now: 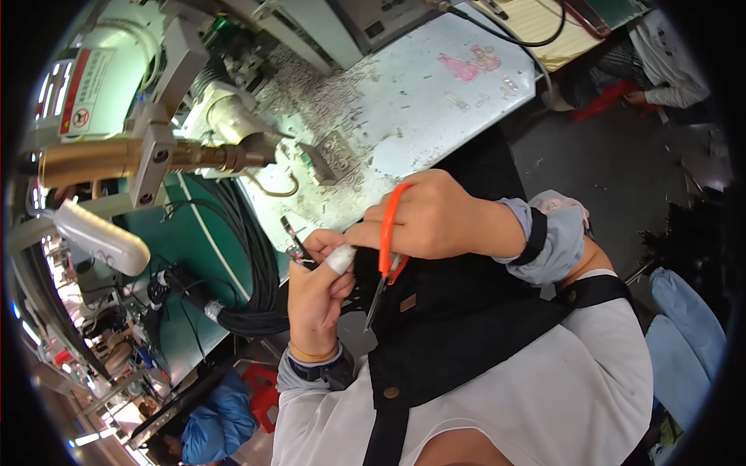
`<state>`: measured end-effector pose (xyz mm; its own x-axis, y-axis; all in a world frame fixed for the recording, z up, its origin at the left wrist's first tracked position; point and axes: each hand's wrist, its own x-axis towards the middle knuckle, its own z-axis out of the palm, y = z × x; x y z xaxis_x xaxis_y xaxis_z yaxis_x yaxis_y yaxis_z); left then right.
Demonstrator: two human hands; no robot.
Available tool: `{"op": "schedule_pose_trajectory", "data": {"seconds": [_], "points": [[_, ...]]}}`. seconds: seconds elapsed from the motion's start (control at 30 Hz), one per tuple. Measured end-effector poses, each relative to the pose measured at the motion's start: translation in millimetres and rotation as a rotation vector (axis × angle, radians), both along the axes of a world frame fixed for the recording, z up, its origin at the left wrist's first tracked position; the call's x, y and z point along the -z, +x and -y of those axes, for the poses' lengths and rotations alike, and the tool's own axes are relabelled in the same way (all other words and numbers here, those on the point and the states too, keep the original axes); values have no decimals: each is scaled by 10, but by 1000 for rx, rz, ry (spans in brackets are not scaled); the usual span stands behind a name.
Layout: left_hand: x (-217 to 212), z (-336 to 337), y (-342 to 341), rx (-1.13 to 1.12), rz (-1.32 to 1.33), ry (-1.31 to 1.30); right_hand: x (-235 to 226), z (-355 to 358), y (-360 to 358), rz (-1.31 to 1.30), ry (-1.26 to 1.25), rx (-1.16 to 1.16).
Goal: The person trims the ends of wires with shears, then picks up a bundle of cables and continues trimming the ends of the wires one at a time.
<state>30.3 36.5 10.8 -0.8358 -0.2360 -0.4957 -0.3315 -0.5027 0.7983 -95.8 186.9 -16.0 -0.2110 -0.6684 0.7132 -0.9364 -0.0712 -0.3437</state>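
Note:
My left hand (315,299) is closed around a thin black cable end (290,231) with bare wires or metal showing, which sticks up past the fingers. White tape wraps its thumb. My right hand (435,217) has orange-handled scissors (386,241) hooked on its fingers, the dark blades pointing down toward my apron. Its thumb and forefinger are pinched together against the left thumb tip, and what lies between them is hidden. Both hands are in front of my black apron (458,291), near the edge of the white worktable (412,116).
A brass-coloured machine nozzle (210,155) reaches in from the left, above a small metal block (330,159). Dark scraps (311,93) litter the table. Black cable coils (256,272) hang over a green surface at left. Other people sit at lower left and upper right.

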Motion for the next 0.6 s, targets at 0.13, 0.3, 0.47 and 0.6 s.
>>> {"op": "schedule_pose_trajectory", "data": {"seconds": [0.13, 0.3, 0.47, 0.6], "points": [[69, -154, -32, -30, -168, -347, 75, -14, 103, 256, 20, 23], [52, -278, -19, -146, -283, -808, 65, 20, 227, 936, 50, -65], [46, -241, 15, -196, -187, -570, 86, 82, 298, 1180, -12, -118], [31, -226, 33, -232, -177, -472, 28, 84, 310, 1222, -90, -107]]}}
